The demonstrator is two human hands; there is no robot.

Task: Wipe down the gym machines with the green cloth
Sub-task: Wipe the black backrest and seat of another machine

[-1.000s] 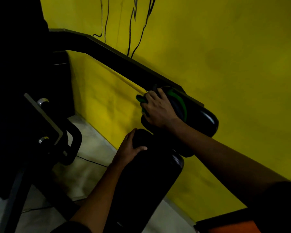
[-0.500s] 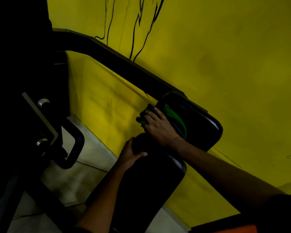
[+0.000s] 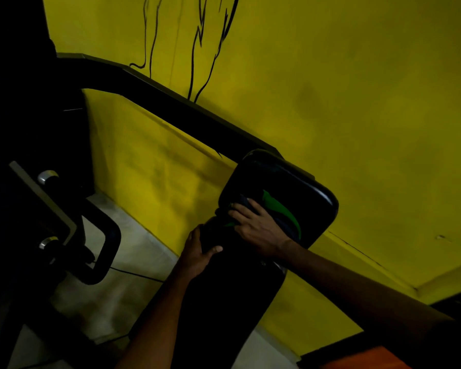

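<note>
Wiping step under way: pressing the green cloth [image 3: 278, 206] against the lower face of the upper black pad [image 3: 290, 179] with the right hand [image 3: 261, 230], fingers laid fairly straight over it. Bracing with the left hand [image 3: 197, 255], clasped round the rounded top of the lower pad [image 3: 237, 302]. Next, probably: sweeping across the pad's untouched upper face with even pressure, then down to the lower pad.

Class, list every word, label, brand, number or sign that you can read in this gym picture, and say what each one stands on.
None can be read.
The black lines on the yellow wall are a drawing, not letters.
The green cloth, the upper pad and the lower pad show no print; the rest of the machine is too dark to tell.
</note>
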